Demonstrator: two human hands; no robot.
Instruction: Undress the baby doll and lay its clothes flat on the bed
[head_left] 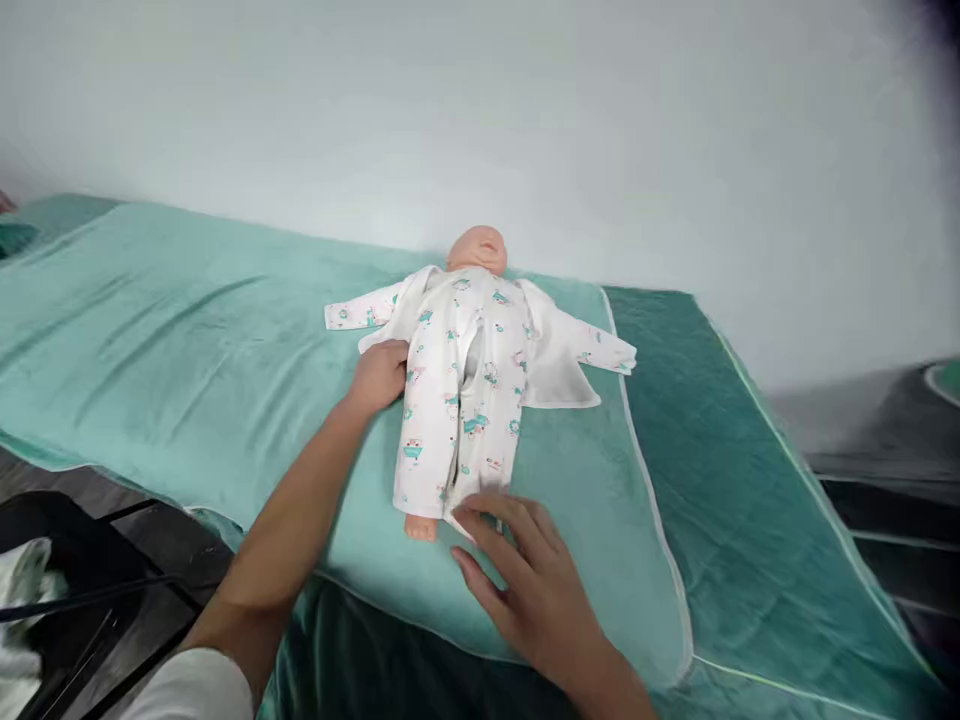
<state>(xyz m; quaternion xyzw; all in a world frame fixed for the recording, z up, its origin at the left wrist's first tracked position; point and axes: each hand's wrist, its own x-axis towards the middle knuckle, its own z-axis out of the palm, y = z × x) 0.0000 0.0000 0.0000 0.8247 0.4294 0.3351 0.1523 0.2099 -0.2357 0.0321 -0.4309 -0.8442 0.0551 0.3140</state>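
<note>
A baby doll lies on its back on a light green blanket, head toward the wall. It wears a white printed romper, open down the middle, with sleeves spread to both sides. My left hand rests on the romper's left side at the doll's waist, fingers curled on the cloth. My right hand lies at the doll's right foot end, fingertips touching the romper's leg hem. A bare doll foot shows beside it.
A darker green sheet covers the bed to the right of the blanket. A pale wall runs behind. A dark frame with white cloth stands at the lower left, on a dark floor.
</note>
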